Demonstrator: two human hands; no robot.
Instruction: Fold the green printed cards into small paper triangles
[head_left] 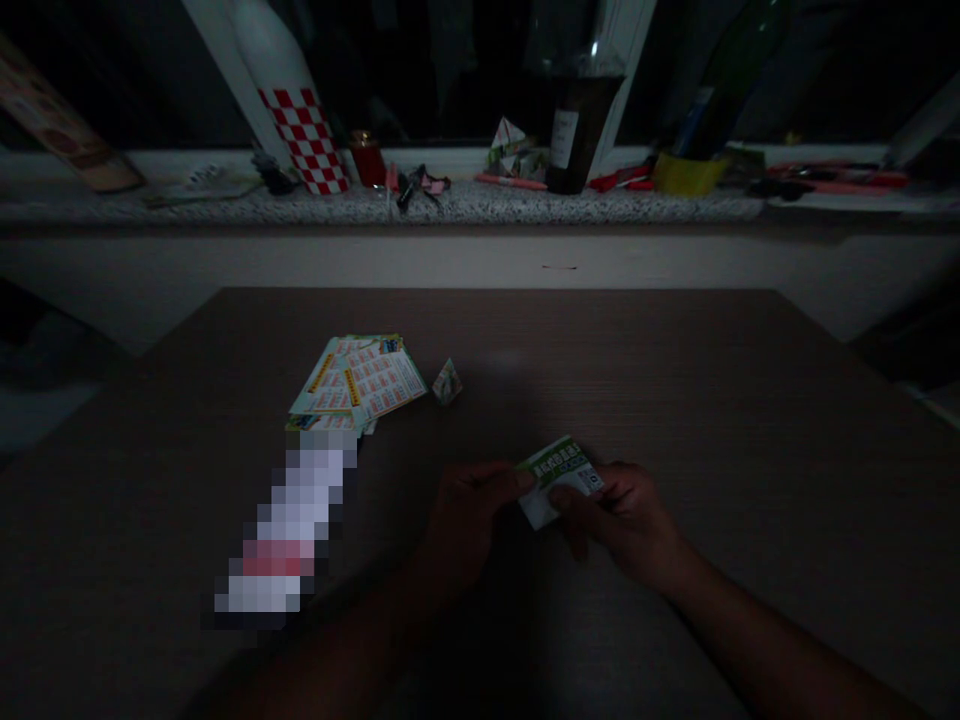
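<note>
Both hands grip a small piece of paper (559, 480), white with a green printed band and a small square code near its right corner. It looks folded. My left hand (472, 510) pinches its left edge between thumb and fingers. My right hand (634, 520) has its thumb pressed on the front and its fingers behind the right side. To the left lies a loose stack of printed paper slips (364, 380) with orange number grids. Beside the stack stands a small folded paper shape (448, 382).
A bright pixelated oblong (281, 530) lies left of my hands on the wooden table (637, 360). Along the granite windowsill (450, 208) stand a white bottle with red checks (307, 130), a dark bottle (574, 140), a red jar (367, 162), a yellow container (686, 175) and pens.
</note>
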